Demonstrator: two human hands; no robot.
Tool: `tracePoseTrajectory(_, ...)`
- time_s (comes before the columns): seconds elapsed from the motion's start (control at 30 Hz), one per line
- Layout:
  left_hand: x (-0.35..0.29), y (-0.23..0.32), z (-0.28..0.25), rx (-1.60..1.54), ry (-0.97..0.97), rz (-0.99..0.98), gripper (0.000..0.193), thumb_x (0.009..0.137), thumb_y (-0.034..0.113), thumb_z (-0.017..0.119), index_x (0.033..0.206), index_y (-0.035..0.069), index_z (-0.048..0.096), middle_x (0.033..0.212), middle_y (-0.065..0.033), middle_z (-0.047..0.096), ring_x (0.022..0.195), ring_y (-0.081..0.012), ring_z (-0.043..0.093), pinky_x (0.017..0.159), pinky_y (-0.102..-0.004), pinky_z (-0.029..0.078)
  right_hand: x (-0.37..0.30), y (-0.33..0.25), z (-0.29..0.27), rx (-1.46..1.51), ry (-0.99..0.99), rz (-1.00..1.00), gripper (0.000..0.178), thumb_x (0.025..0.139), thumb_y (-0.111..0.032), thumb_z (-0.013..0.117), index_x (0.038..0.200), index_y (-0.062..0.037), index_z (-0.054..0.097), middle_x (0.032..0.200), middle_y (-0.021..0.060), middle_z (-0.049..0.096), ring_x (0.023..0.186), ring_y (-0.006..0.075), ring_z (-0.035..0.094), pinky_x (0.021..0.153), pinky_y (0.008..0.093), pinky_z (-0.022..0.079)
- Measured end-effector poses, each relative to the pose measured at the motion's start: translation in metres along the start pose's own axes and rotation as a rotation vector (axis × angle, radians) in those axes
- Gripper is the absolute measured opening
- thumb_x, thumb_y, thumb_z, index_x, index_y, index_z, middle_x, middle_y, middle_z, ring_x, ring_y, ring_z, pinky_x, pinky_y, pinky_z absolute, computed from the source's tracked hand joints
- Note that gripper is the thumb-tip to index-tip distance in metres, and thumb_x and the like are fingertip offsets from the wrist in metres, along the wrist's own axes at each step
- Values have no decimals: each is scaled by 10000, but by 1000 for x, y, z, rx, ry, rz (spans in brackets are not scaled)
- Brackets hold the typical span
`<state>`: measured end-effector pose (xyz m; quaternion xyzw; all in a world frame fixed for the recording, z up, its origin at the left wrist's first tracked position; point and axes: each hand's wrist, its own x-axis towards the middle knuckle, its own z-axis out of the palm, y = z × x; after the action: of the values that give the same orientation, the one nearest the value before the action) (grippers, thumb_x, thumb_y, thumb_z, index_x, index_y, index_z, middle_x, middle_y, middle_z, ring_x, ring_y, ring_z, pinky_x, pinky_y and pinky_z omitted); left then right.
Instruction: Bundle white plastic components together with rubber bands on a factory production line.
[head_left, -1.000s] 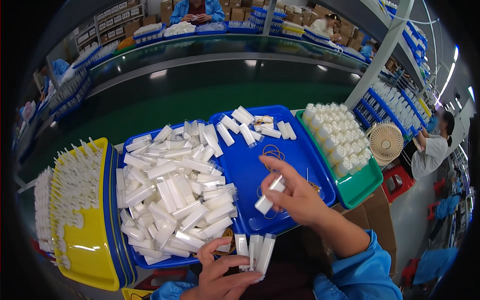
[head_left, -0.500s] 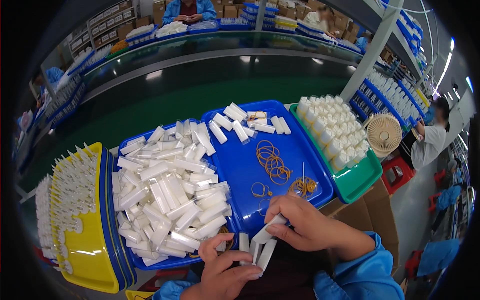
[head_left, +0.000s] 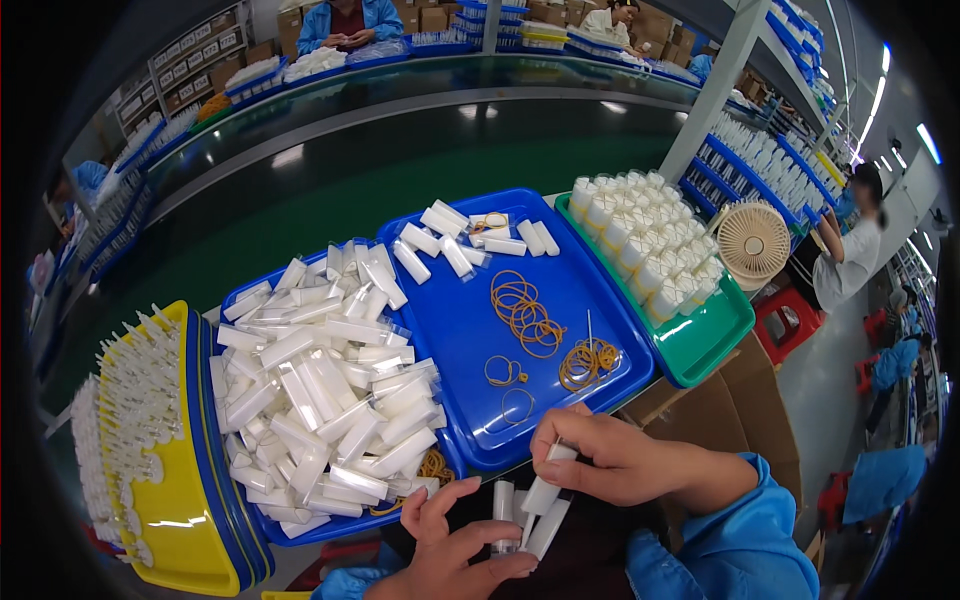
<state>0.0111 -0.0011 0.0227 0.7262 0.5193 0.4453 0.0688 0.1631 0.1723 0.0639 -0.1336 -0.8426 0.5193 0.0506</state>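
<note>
My left hand [head_left: 452,545] is closed around a small bundle of white oblong pieces in clear wrap [head_left: 545,528], thumb and fingers pressing its sides. In a pinch of thumb and fingers, my right hand [head_left: 630,462] grips another white oblong piece [head_left: 548,483], tilted, its lower end against the bundle. Left of the hands, a blue tray [head_left: 262,528] is heaped with similar wrapped pieces [head_left: 330,385]. Beyond them lies a second blue tray [head_left: 450,340] with loose tan rubber bands [head_left: 525,315] and several wrapped pieces [head_left: 440,230] at its far end.
A green tray [head_left: 712,355] of banded white bundles [head_left: 640,235] stands at the right, beside a beige fan [head_left: 753,245]. Stacked yellow trays [head_left: 190,520] with thin-stemmed white parts are at far left. Behind runs a green conveyor belt [head_left: 350,190]. A cardboard box [head_left: 735,410] sits below right.
The whole view has shifted, so the trays appear a little farther left. Both hands sit slightly lower and farther right in the picture, still gripping the same white pieces.
</note>
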Motion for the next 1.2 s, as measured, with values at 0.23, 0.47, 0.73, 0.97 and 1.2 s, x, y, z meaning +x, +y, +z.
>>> tracePoseTrajectory(0.23,0,-2,1,-32,92,-11,160,664,271,704,800,235,627,1011,-84,529,1059,-359,442,888,-489,259,-6,2,21,110,-122,-69,143,890,-238,510,955,-114,481,816,54,529,774,214,457,782,344,322)
tracePoseTrajectory(0.47,-17,-11,7,-321,215,-92,785,593,275,832,1202,88,373,1102,-136,453,1023,-285,469,823,-392,394,-6,-14,25,4,-111,-390,88,875,-151,520,941,-92,524,860,11,532,791,201,494,806,334,285)
tracePoseTrajectory(0.73,5,-8,-4,-1297,-264,-617,704,628,160,815,1199,25,425,1003,-81,534,840,-110,513,717,-268,424,7,-28,39,-62,-168,-575,239,806,-249,619,1015,-132,611,949,39,525,959,215,461,784,394,295)
tracePoseTrajectory(0.97,-3,-7,-2,-1338,-229,-695,280,715,46,695,935,24,522,768,-31,558,685,-99,529,631,-228,435,44,60,-17,-811,529,-51,190,672,-191,709,821,-144,601,987,41,493,968,238,449,738,404,304)
tracePoseTrajectory(1.2,0,-9,-10,-1404,-244,-626,281,690,19,713,887,29,512,748,-48,564,681,-99,547,604,-225,452,49,78,-23,-918,533,65,128,702,-130,674,760,-110,562,914,46,488,916,240,452,727,401,304)
